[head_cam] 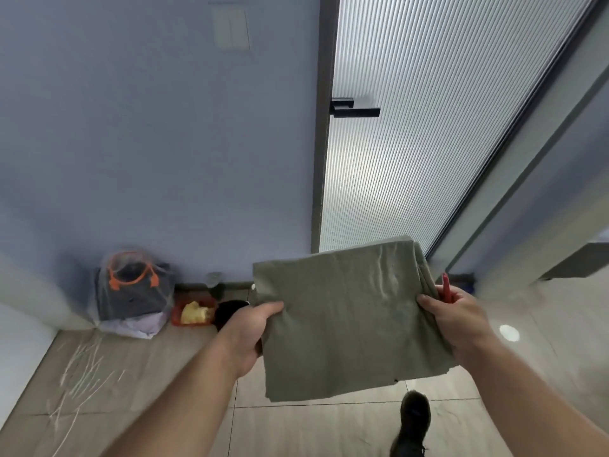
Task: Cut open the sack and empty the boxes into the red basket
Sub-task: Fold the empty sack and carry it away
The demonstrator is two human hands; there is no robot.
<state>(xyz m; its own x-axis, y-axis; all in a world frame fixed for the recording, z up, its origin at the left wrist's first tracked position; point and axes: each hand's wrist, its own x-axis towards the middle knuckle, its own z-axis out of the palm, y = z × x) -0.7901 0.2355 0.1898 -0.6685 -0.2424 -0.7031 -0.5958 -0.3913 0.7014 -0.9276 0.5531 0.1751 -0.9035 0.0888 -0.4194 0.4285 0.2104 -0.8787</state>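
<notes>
The flat, folded olive-green woven sack (349,321) hung in the air in front of the person, held up by both hands over the pale tiled floor (323,427). The left hand (250,331) gripped the sack's left edge, thumb on the front face and fingers curled behind. The right hand (453,319) pinched the right edge in the same way, and a slim red-handled tool (446,286), probably the cutter, stuck up from that hand; its blade could not be made out.

The sack looked limp and thin, with no bulge of boxes inside, so by my reading the cutting and emptying were already done and only the tidying of the sack was left. A small red basket (194,313) sat on the floor by the blue wall, well apart from the sack to its left, with something yellow in it; whether those were the boxes was too blurred to tell. Beside the basket stood a clear plastic bag (131,291) over dark things with an orange handle. Pale loose strings (82,374) lay scattered on the floor at the left. 1 dark shoe (413,423) showed below the sack.
</notes>
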